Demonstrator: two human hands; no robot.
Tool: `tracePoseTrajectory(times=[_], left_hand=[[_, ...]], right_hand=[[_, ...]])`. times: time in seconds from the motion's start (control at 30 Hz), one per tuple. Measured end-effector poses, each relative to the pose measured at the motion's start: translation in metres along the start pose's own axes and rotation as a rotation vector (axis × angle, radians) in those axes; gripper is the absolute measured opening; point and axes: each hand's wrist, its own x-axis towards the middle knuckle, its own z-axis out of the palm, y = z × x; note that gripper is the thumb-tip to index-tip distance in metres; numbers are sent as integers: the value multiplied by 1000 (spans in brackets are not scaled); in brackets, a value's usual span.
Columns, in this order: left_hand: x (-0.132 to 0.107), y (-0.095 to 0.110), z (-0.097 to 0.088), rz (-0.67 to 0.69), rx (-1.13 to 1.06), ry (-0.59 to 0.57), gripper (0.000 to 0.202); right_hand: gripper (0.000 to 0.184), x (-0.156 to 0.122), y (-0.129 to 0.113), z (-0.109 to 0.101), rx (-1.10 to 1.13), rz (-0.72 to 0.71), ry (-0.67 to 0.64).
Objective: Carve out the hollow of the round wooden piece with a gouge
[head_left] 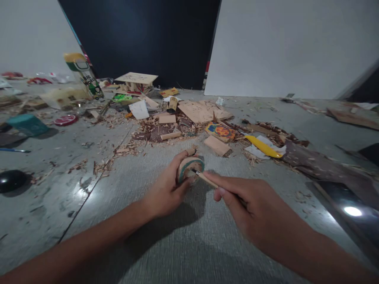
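Note:
A small round wooden piece (pixel 181 169) with a green painted ring is gripped in my left hand (pixel 167 189), its hollowed face turned toward me. Fingers wrap its far side and the thumb presses the near edge. My right hand (pixel 242 201) is closed around the wooden handle of a slim carving tool (pixel 207 179). The tool's dark metal tip rests at the middle of the wooden piece. Beyond my hands lie a flat wooden block (pixel 217 145), a painted wooden piece (pixel 220 131) in blue, orange and yellow, and a thin wooden strip (pixel 171 135).
Wood shavings cover the floor ahead. A yellow-handled tool (pixel 263 146) lies on white paper at right, near a dark phone-like slab (pixel 340 197). At left are a teal block (pixel 28 124), a red lid (pixel 66 120), a black rounded object (pixel 12 180) and a tall container (pixel 84 75).

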Motion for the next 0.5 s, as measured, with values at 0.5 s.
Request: tracePoseTrajectory(times=[0.5], left_hand=[[1, 0, 0, -11, 100, 27, 48]], right_hand=[[48, 2, -4, -1, 23, 38, -16]])
